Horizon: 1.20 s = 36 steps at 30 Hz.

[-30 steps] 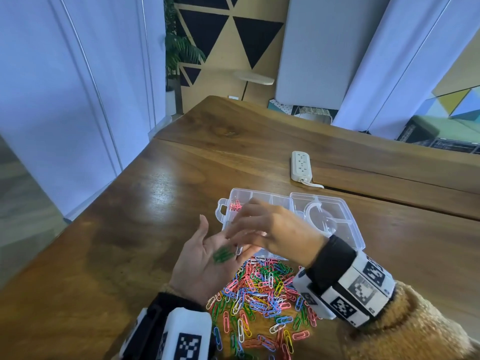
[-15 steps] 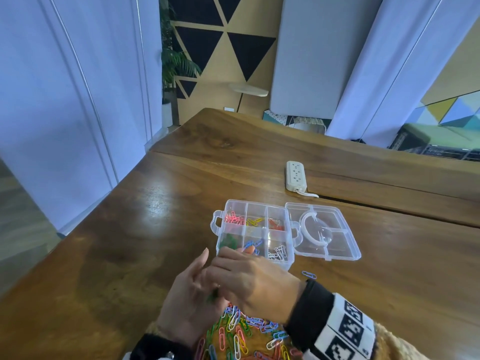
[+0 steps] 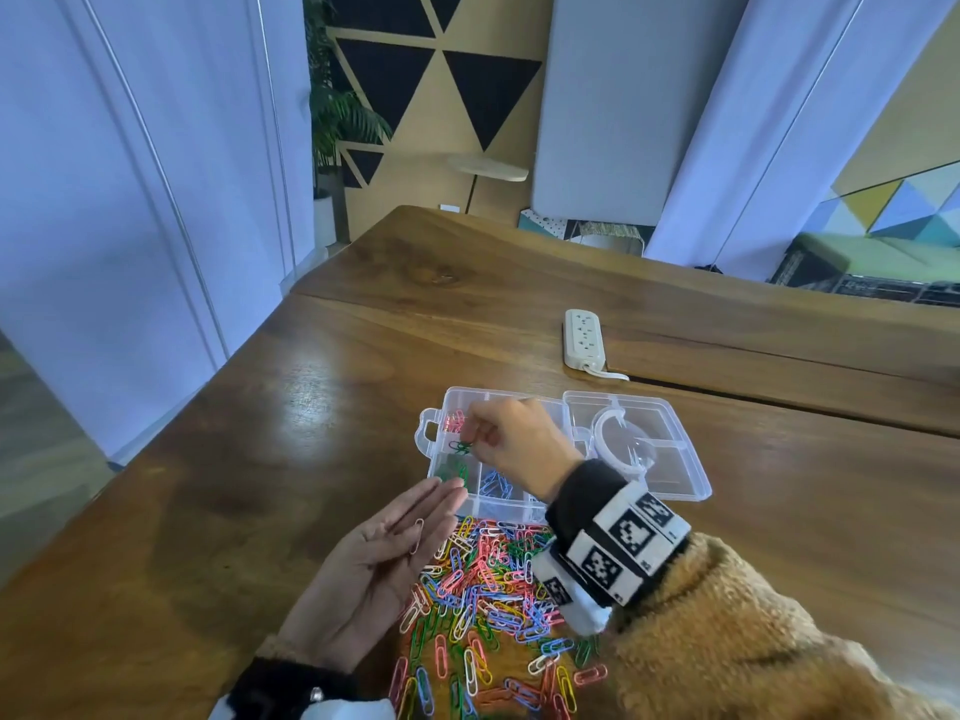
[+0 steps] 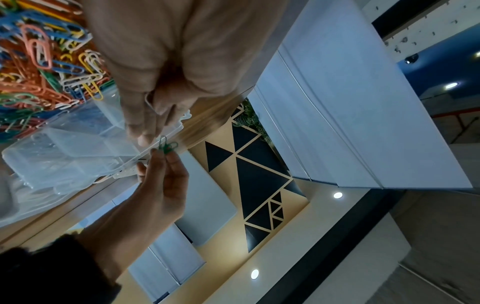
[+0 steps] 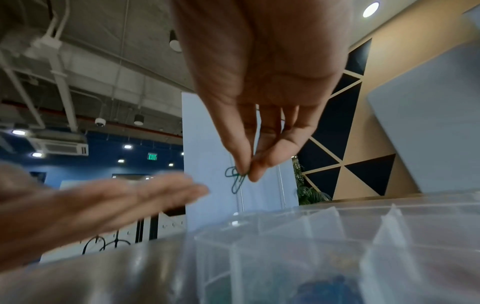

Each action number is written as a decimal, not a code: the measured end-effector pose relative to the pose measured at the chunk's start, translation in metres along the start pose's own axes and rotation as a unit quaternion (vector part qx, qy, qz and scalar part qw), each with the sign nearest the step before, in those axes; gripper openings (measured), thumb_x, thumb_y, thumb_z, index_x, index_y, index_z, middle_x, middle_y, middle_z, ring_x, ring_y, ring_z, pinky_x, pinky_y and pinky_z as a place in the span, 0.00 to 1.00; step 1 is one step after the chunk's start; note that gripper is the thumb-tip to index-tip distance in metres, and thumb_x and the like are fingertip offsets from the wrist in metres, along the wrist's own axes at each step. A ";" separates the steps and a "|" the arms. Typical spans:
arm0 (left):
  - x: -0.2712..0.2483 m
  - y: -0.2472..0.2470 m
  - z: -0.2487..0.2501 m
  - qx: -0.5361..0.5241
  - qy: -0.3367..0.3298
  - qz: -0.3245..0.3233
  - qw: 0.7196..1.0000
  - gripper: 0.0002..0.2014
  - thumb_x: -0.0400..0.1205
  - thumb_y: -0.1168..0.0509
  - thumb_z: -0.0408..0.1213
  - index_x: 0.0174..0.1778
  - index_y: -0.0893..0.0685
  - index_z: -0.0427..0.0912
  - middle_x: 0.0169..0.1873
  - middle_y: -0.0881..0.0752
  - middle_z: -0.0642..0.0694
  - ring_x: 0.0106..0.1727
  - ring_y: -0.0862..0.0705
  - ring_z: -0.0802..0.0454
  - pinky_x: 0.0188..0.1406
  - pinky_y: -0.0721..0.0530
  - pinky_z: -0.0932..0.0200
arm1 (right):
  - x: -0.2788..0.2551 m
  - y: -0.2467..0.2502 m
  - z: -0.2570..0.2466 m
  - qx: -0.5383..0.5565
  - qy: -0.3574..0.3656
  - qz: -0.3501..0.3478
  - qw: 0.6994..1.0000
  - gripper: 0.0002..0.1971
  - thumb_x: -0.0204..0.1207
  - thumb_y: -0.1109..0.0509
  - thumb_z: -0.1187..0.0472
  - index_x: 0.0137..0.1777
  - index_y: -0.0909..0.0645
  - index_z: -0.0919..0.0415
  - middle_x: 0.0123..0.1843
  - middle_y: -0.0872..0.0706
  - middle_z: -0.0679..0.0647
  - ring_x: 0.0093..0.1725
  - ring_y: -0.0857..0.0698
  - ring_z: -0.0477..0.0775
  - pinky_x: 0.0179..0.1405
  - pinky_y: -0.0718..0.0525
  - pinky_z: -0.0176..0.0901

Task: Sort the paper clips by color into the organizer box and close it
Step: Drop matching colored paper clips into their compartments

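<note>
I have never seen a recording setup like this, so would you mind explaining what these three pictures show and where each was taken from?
There is no machine here: a person works with bare hands, wearing a camera on the head and one on each wrist. The head view looks down at a brown wooden table. On it lie a clear plastic organizer box with its lid open, a loose pile of mixed-colour paper clips and a white power strip. The right hand pinches a few green paper clips above the box; the right wrist view shows that pinch close up. The left hand lies open, palm up, with one pale paper clip on its fingers.
</note>
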State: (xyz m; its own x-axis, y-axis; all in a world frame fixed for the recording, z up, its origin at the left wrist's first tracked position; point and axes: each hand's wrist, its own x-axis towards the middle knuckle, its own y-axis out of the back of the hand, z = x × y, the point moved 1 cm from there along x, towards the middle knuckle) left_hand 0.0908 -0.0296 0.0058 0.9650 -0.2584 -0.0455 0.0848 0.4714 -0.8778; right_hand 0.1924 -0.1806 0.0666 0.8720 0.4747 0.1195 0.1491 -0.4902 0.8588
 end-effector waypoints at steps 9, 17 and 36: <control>-0.006 -0.007 0.004 0.009 0.070 0.116 0.991 0.63 0.43 0.13 0.24 0.77 0.35 0.32 0.60 0.16 0.28 0.55 0.12 0.43 0.36 0.11 0.59 | -0.017 -0.004 -0.015 0.055 0.107 0.013 0.993 0.04 0.75 0.31 0.64 0.42 0.15 0.63 0.38 0.12 0.56 0.37 0.16 0.50 0.41 0.16 0.44; 0.000 -0.026 -0.007 0.144 0.026 0.137 0.980 0.46 0.65 0.34 0.21 0.81 0.41 0.38 0.49 0.12 0.37 0.46 0.09 0.42 0.32 0.12 0.61 | -0.036 0.005 -0.017 0.036 0.194 -0.091 0.976 0.05 0.70 0.30 0.70 0.43 0.13 0.64 0.39 0.13 0.56 0.36 0.22 0.42 0.37 0.30 0.22; -0.020 -0.040 0.046 0.427 0.068 0.118 0.894 0.14 0.73 0.29 0.22 0.54 0.15 0.33 0.47 0.10 0.39 0.31 0.15 0.51 0.23 0.18 0.62 | -0.008 0.045 0.063 0.170 -0.123 -0.034 0.977 0.05 0.70 0.31 0.79 0.43 0.16 0.73 0.30 0.15 0.56 0.23 0.20 0.39 0.27 0.21 0.27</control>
State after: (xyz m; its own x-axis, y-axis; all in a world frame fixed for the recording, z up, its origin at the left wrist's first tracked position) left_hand 0.0794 -0.0047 0.0639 0.9467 -0.1401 -0.2899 0.0984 0.9832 -0.1538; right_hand 0.2215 -0.2519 0.0730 0.9343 0.3444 -0.0920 0.3204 -0.6983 0.6401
